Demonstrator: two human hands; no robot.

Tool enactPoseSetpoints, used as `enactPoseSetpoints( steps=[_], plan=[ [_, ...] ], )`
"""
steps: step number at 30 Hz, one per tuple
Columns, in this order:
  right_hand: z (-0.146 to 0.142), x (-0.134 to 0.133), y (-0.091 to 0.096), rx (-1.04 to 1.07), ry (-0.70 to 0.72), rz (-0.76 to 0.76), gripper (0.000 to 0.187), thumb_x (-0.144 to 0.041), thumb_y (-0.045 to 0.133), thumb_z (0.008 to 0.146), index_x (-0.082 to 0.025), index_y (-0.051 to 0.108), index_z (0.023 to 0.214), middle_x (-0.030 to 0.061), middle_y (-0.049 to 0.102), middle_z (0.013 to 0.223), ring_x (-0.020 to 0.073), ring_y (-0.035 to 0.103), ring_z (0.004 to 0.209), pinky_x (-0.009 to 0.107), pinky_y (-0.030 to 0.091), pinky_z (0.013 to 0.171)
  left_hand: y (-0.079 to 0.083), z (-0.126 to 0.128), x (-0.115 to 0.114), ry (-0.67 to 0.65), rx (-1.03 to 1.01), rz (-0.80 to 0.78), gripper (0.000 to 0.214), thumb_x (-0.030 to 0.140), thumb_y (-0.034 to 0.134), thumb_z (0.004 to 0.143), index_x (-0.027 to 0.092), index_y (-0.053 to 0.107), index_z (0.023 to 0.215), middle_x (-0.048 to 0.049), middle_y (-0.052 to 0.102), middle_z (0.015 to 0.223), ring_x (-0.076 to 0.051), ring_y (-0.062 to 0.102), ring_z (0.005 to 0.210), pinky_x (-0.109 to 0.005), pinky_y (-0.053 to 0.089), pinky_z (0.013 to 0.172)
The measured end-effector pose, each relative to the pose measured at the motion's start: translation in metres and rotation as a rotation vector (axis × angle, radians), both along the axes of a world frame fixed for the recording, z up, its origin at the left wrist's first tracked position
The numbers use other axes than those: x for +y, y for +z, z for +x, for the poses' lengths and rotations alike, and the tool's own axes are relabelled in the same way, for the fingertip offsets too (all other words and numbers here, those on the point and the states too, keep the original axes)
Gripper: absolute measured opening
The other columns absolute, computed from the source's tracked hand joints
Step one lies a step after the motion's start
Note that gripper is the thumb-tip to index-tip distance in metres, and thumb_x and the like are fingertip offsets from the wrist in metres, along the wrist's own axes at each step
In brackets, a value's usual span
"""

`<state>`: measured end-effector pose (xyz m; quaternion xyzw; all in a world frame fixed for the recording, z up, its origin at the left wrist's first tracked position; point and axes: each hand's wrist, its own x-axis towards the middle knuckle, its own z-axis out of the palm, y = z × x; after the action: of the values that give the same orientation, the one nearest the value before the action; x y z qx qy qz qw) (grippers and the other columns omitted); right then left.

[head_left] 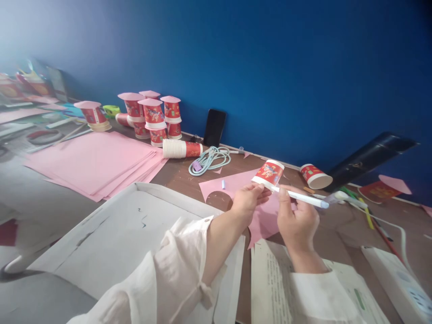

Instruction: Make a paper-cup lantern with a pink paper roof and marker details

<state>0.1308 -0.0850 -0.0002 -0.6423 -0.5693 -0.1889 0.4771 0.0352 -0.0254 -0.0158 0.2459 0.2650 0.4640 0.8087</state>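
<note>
A red paper cup (269,172) with a printed pattern and a white rim is upside down between my hands. My left hand (250,198) pinches it low, at the white rim. My right hand (299,220) grips a white marker pen (303,198) with a pale blue end, its tip against or very near the cup's rim. Beneath both hands lies a cut sheet of pink paper (263,220), and a small blue-white pen cap (223,184) rests on its left part.
Stacked red cups with pink paper tops (151,114) stand along the blue wall, by a nested row of cups (178,148). Nearer are a coiled cable (212,159), a phone (215,128), pink sheets (97,162), a white box lid (135,225) and a power strip (394,279).
</note>
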Motion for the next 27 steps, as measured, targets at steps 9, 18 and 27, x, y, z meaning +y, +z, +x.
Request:
enactPoseSetpoints(
  steps=[9,18,27],
  plan=[
    [0.001,0.001,0.001,-0.010,-0.053,0.042,0.025,-0.034,0.054,0.090,-0.015,0.069,0.093,0.0109,0.072,0.090,0.0227,0.067,0.083,0.033,0.050,0.074,0.002,-0.001,-0.001,-0.033,0.009,-0.003,0.014,0.019,0.059,0.085,0.008,0.067,0.087,-0.0131,0.071,0.085,-0.018,0.068,0.083,-0.035,0.050,0.089],
    [0.002,0.001,-0.002,-0.001,-0.040,0.052,0.024,-0.034,0.054,0.090,-0.015,0.069,0.092,0.0102,0.072,0.089,0.0200,0.067,0.081,0.030,0.049,0.075,0.011,-0.002,-0.003,-0.004,-0.030,-0.088,0.014,0.015,0.055,0.086,0.007,0.067,0.087,-0.0128,0.070,0.085,-0.017,0.068,0.079,-0.035,0.050,0.090],
    [0.001,0.003,-0.002,-0.029,-0.033,0.068,0.024,-0.031,0.054,0.090,-0.013,0.069,0.094,0.0119,0.073,0.090,0.0216,0.068,0.084,0.031,0.051,0.075,0.013,-0.003,-0.002,0.003,-0.040,-0.120,0.013,0.012,0.056,0.086,0.006,0.067,0.082,-0.0125,0.070,0.080,-0.017,0.068,0.075,-0.036,0.051,0.091]
  ],
)
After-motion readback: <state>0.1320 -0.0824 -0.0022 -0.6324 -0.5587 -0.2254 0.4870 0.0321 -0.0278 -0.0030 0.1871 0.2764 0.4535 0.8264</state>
